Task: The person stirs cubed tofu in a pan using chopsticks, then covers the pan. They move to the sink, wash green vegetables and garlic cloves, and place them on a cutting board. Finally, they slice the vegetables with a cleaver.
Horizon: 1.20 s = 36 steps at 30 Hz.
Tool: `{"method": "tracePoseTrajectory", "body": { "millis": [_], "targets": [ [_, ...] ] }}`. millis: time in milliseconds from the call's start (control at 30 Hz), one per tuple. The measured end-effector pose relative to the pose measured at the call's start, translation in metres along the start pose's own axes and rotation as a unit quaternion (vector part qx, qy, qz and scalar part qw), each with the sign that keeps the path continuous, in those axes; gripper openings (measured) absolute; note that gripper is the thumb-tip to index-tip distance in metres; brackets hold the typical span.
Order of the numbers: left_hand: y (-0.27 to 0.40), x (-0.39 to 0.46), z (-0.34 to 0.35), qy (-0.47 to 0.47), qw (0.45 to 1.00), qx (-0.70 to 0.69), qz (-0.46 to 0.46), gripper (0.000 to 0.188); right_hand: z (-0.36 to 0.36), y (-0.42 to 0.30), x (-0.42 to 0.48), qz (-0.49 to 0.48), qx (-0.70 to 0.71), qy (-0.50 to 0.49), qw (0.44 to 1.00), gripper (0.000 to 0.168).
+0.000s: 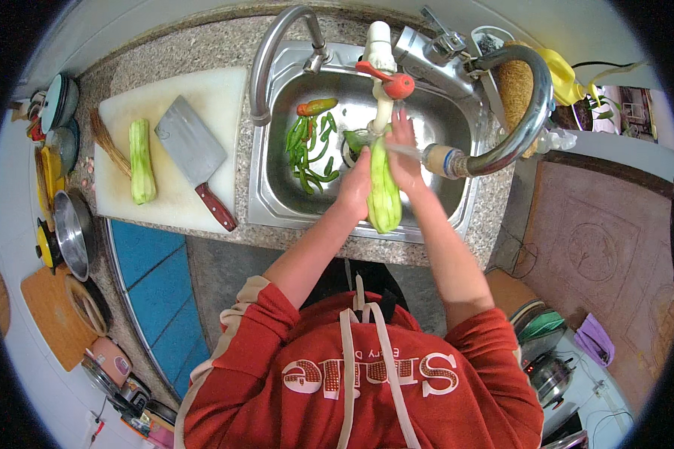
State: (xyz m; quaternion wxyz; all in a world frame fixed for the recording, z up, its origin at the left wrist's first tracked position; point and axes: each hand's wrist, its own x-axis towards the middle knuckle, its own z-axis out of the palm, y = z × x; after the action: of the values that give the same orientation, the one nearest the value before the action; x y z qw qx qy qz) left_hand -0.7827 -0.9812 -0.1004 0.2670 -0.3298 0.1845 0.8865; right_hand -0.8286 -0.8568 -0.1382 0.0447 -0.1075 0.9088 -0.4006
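Over the front of the steel sink (449,193) I hold a peeled pale-green gourd (384,193), probably a loofah, tilted lengthwise. My left hand (356,188) grips its left side. Against its right side lies my right hand (403,154), fingers stretched out and slightly blurred. A stream of water (407,150) from the curved faucet nozzle (448,161) crosses the right hand and reaches the gourd's upper part. Several green chilli peppers (299,140) rest on the sink's left floor, with an orange-green pepper (317,107) above them. Something green (353,140) shows by the drain, partly hidden.
Left of the sink, a white cutting board (202,95) carries a cleaver (191,140), another peeled gourd (141,163) and a dried fibrous bundle (109,140). A second curved faucet (258,73) and a red-handled tap (396,84) overhang the sink. A metal bowl (73,236) stands far left.
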Motion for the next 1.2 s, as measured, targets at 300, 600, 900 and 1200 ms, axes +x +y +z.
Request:
{"method": "tracePoseTrajectory", "body": {
  "millis": [300,600,900,1200],
  "targets": [
    [-0.029,-0.012,0.015,0.042,0.399,0.807,0.432,0.034,0.016,-0.014,-0.056,0.203,0.607,0.041,0.767,0.046],
    [0.02,0.023,0.028,-0.062,0.474,0.779,0.407,0.024,-0.023,-0.053,-0.081,0.371,0.724,0.051,0.579,0.052],
    [-0.048,0.005,0.026,0.01,0.617,0.629,0.473,0.053,-0.037,-0.024,-0.063,0.376,0.596,0.122,0.699,0.053],
    [0.007,0.019,0.008,-0.083,0.996,0.04,0.007,0.055,-0.032,-0.087,-0.064,0.044,-0.027,0.02,0.998,0.052]
  ]
}}
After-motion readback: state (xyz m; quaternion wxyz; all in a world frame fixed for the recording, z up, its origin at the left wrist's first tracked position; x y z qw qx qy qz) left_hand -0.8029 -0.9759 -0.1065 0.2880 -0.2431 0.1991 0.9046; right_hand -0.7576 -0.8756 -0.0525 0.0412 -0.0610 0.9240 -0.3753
